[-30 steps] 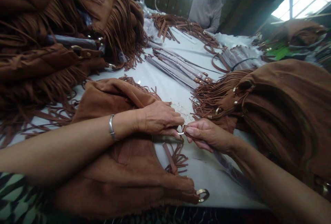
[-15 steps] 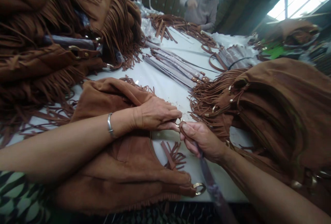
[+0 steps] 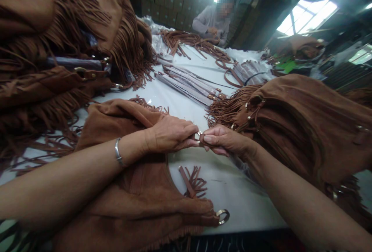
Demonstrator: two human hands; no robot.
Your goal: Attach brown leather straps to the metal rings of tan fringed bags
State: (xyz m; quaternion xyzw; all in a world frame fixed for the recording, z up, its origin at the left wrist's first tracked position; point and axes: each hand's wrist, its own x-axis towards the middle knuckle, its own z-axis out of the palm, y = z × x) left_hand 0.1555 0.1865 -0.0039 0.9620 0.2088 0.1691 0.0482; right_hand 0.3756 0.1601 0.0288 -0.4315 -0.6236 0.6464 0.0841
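A brown suede bag [image 3: 145,201] with fringe lies on the table before me, under my left arm. My left hand [image 3: 173,132] is closed, its fingertips pinching a gold-coloured metal ring [image 3: 198,133] above the bag's opening. Close against that ring, my right hand [image 3: 223,139] grips the end of a brown strap [image 3: 201,139], thumb on top. The strap's plastic-wrapped length [image 3: 242,166] runs down behind my right wrist. Whether the strap is joined to the ring is hidden by my fingers. Another metal ring [image 3: 223,217] sits at the bag's near corner, beside a fringed tassel [image 3: 193,182].
Fringed bags [image 3: 87,15] are piled at the left, and another brown bag [image 3: 314,124] lies at the right. Plastic-wrapped straps [image 3: 186,83] lie mid-table. Loose brown straps [image 3: 192,42] lie farther back, near a person [image 3: 213,23] behind the white table [image 3: 200,205].
The view has tilted up and shifted slightly. My right hand has turned flatter, and the wrapped strap has swung from hanging off the table's front edge to behind my right wrist.
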